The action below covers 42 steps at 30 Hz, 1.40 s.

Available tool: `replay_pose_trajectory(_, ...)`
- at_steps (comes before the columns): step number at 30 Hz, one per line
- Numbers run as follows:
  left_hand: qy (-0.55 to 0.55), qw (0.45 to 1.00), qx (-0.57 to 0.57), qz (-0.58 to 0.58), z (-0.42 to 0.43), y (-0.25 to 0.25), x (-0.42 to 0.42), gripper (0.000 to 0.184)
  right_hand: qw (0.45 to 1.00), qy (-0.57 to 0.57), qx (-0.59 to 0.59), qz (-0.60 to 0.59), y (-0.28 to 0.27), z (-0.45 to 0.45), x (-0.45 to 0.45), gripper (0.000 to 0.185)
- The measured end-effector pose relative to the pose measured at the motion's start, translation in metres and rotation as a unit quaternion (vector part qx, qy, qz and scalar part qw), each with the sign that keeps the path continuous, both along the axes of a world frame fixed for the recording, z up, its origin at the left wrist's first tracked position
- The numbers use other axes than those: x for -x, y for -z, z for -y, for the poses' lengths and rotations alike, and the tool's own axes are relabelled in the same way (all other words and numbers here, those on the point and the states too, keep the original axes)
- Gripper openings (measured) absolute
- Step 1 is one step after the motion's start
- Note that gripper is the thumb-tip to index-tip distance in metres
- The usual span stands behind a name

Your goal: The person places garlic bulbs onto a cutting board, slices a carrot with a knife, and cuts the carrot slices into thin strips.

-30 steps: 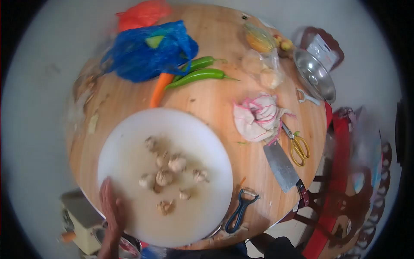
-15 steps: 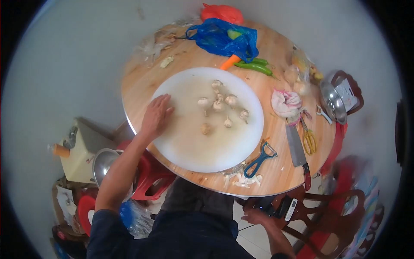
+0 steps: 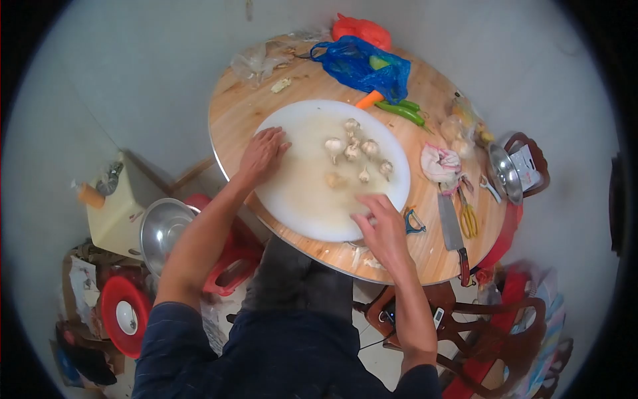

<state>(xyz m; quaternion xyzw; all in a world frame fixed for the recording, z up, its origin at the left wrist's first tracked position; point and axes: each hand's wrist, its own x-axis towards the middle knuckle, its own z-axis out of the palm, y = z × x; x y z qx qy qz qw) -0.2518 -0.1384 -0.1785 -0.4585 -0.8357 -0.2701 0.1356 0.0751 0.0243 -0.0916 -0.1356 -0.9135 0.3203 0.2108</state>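
A round white cutting board (image 3: 292,213) lies on the wooden table, with several garlic bulbs (image 3: 370,147) grouped toward its upper right. A browner garlic piece (image 3: 335,179) sits apart, nearer the middle. My left hand (image 3: 264,156) rests open on the board's left edge, fingers laid out. Over the lower right of the board is my right hand (image 3: 382,229), its thumb and forefinger apart and nothing visible between them. Close beside it, a blue peeler (image 3: 413,222) is partly hidden by that hand.
A cleaver (image 3: 450,223) and yellow-handled scissors (image 3: 468,219) lie on the right, below a pink-and-white cloth (image 3: 440,163). Behind the board are green peppers (image 3: 402,113), a carrot (image 3: 369,100) and a blue plastic bag (image 3: 362,65). A metal bowl (image 3: 163,229) stands lower left.
My right hand has come up from beside the chair to the board's lower right. My left hand stays on the board's left edge. The whole view has shifted slightly.
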Motion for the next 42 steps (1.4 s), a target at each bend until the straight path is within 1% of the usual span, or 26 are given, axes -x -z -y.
replay_pose_trajectory(3, -0.004, 1.000, -0.006, 0.010, -0.003, 0.003, 0.003, 0.044, 1.000, 0.001, -0.014, 0.013, 0.010, -0.003, 0.046, 0.040)
replay_pose_trajectory(5, -0.010, 1.000, -0.009, 0.017, -0.002, 0.001, 0.002, 0.044, 0.995, 0.017, -0.089, 0.034, 0.018, -0.003, 0.065, 0.044)
replay_pose_trajectory(6, -0.008, 1.000, -0.017, 0.020, -0.002, -0.001, 0.000, 0.044, 0.995, 0.017, -0.091, 0.032, 0.020, -0.004, 0.073, 0.044)
replay_pose_trajectory(8, -0.004, 0.999, -0.026, 0.023, -0.001, 0.001, -0.001, 0.045, 0.983, 0.048, -0.156, 0.087, 0.024, -0.006, 0.084, 0.042)
replay_pose_trajectory(9, -0.007, 0.999, -0.025, 0.019, -0.002, 0.004, 0.000, 0.046, 0.983, 0.050, -0.157, 0.085, 0.030, -0.007, 0.086, 0.042)
replay_pose_trajectory(11, -0.005, 1.000, -0.028, 0.012, -0.004, 0.000, 0.000, 0.046, 0.990, 0.046, -0.135, 0.003, 0.039, -0.014, 0.088, 0.037)
replay_pose_trajectory(12, -0.014, 0.999, -0.027, 0.011, -0.004, -0.002, -0.003, 0.046, 0.989, 0.051, -0.139, 0.003, 0.046, -0.024, 0.088, 0.037)
replay_pose_trajectory(14, -0.020, 0.999, -0.029, 0.011, -0.005, -0.004, -0.006, 0.046, 0.995, 0.062, 0.075, -0.019, 0.058, -0.047, 0.086, 0.031)
replay_pose_trajectory(15, -0.021, 0.999, -0.025, 0.014, -0.005, -0.003, -0.005, 0.046, 0.995, 0.067, 0.073, -0.019, 0.050, -0.050, 0.082, 0.031)
replay_pose_trajectory(16, -0.023, 0.999, -0.017, 0.019, -0.004, -0.002, -0.004, 0.047, 0.967, 0.077, 0.244, -0.008, 0.039, -0.051, 0.075, 0.031)
replay_pose_trajectory(17, -0.019, 0.999, -0.015, 0.023, -0.004, 0.000, -0.002, 0.047, 0.908, 0.086, 0.410, 0.003, 0.031, -0.050, 0.071, 0.031)
replay_pose_trajectory(20, -0.006, 1.000, -0.009, -0.020, -0.005, 0.008, -0.001, 0.043, 0.890, 0.063, 0.452, -0.005, 0.042, -0.059, 0.064, 0.034)
replay_pose_trajectory(22, -0.023, 0.993, -0.110, -0.020, -0.002, 0.000, -0.006, 0.043, 0.876, 0.072, 0.477, 0.005, 0.031, -0.055, 0.060, 0.034)
replay_pose_trajectory(23, -0.011, 0.992, -0.129, -0.004, -0.002, -0.007, -0.013, 0.044, 0.864, 0.078, 0.497, 0.013, 0.022, -0.053, 0.061, 0.033)
replay_pose_trajectory(25, 0.016, 0.985, -0.169, 0.038, -0.007, -0.033, -0.053, 0.047, 0.868, 0.063, 0.492, 0.011, 0.015, -0.050, 0.060, 0.032)
replay_pose_trajectory(26, 0.086, 0.957, -0.216, 0.170, -0.010, -0.039, -0.069, 0.043, 0.874, 0.049, 0.483, 0.011, 0.014, -0.046, 0.064, 0.032)
replay_pose_trajectory(27, 0.132, 0.933, -0.221, 0.253, -0.016, -0.047, -0.087, 0.043, 0.872, 0.033, 0.488, 0.014, 0.013, -0.042, 0.068, 0.032)
replay_pose_trajectory(28, 0.155, 0.919, -0.160, 0.324, -0.017, -0.067, -0.104, 0.047, 0.883, 0.006, 0.468, 0.034, 0.012, -0.039, 0.070, 0.030)
replay_pose_trajectory(29, 0.186, 0.871, -0.161, 0.426, -0.021, -0.076, -0.115, 0.038, 0.894, -0.018, 0.445, 0.053, 0.013, -0.038, 0.071, 0.030)
replay_pose_trajectory(31, 0.170, 0.892, -0.117, 0.402, -0.032, -0.085, -0.122, 0.029, 0.903, -0.034, 0.425, 0.050, 0.014, -0.032, 0.073, 0.029)
replay_pose_trajectory(32, 0.170, 0.892, -0.116, 0.402, -0.035, -0.080, -0.121, 0.029, 0.908, -0.015, 0.418, 0.028, 0.009, -0.028, 0.072, 0.028)
replay_pose_trajectory(33, 0.165, 0.849, -0.159, 0.476, -0.037, -0.075, -0.120, 0.027, 0.911, 0.006, 0.412, 0.007, 0.005, -0.024, 0.070, 0.028)
replay_pose_trajectory(34, 0.158, 0.798, -0.199, 0.547, -0.039, -0.070, -0.119, 0.025, 0.891, 0.011, 0.453, 0.002, 0.006, -0.023, 0.068, 0.029)
replay_pose_trajectory(37, 0.146, 0.812, -0.187, 0.532, -0.040, -0.060, -0.124, 0.024, 0.902, 0.009, 0.430, 0.045, 0.011, -0.025, 0.056, 0.031)
replay_pose_trajectory(40, 0.173, 0.809, -0.181, 0.532, -0.042, -0.053, -0.134, 0.023, 0.914, 0.005, 0.406, -0.001, 0.023, -0.032, 0.048, 0.029)
replay_pose_trajectory(42, 0.188, 0.787, -0.171, 0.562, -0.043, -0.048, -0.136, 0.023, 0.927, 0.017, 0.374, 0.015, 0.016, -0.035, 0.043, 0.025)
